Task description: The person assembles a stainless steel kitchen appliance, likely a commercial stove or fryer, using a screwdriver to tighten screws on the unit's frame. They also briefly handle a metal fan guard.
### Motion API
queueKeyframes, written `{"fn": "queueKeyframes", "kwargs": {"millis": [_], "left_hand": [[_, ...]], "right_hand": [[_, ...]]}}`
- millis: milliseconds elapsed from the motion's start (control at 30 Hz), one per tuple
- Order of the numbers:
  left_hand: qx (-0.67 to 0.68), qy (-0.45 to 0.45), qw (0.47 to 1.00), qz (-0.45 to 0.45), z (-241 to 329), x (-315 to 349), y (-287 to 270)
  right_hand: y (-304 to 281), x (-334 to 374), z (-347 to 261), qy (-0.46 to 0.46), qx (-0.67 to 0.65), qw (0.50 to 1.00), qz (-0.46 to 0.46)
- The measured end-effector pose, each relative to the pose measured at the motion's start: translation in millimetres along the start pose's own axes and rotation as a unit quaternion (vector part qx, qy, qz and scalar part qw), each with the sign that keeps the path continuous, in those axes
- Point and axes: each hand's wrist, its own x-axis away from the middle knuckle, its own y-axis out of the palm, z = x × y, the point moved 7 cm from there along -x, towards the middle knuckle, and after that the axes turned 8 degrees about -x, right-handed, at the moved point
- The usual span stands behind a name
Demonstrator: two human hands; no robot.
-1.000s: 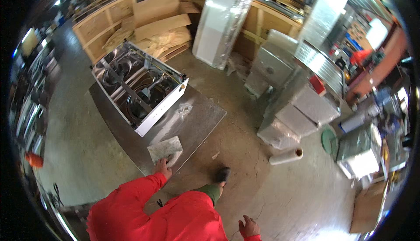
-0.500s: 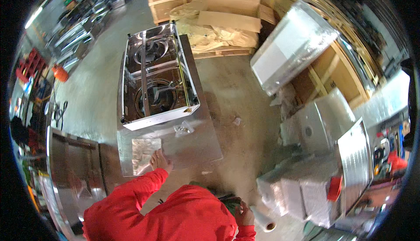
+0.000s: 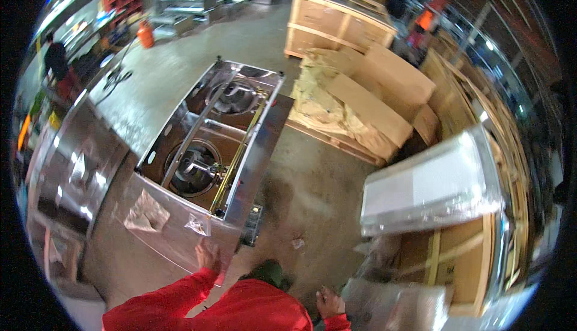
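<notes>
My left hand (image 3: 207, 254) rests on the near edge of a metal-topped table (image 3: 165, 242), fingers stretched out and nothing visible in them. Just beyond its fingertips lies a small clear plastic bag (image 3: 198, 224), whose contents I cannot make out. To the left of the bag is a flat, crumpled light sheet (image 3: 147, 212). Behind them, a steel two-burner stove frame (image 3: 191, 131) lies with its inside exposed, a brass-coloured pipe (image 3: 239, 154) running along its right side. My right hand (image 3: 330, 302) hangs low by my right side, fingers loosely bent and apart, touching nothing visible.
Left of the table stands a steel panel or cabinet (image 3: 75, 169). A pallet with cardboard (image 3: 372, 112) and a wooden crate (image 3: 336, 24) are beyond. On the right are a wrapped white box (image 3: 430, 181) and wrapped metal (image 3: 390, 304). A person (image 3: 57, 60) stands far left.
The view has swung to the right, so the table and stove appear rotated. My left hand has moved from beside the crumpled sheet toward the table's right, near the plastic bag.
</notes>
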Motion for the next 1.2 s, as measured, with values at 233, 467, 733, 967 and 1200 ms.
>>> {"fn": "queueKeyframes", "kwargs": {"millis": [233,467,733,967,1200], "left_hand": [[0.388,-0.266,0.850,0.237,-56,-6,45],[0.548,-0.335,0.688,0.338,-5,-89,16],[0.603,-0.319,0.690,0.240,-26,-171,-35],[0.664,-0.342,0.620,0.240,-20,-230,-33],[0.608,-0.355,0.608,0.367,23,-167,-34]], "right_hand": [[-112,-282,-32,-0.247,-0.089,0.965,-0.002],[-157,-496,-259,-0.305,-0.265,0.914,-0.040],[-120,-729,-566,-0.398,-0.266,0.853,-0.209],[68,-1048,-653,-0.277,-0.105,0.869,-0.396],[185,-995,-660,-0.163,0.042,0.839,-0.517]]}}
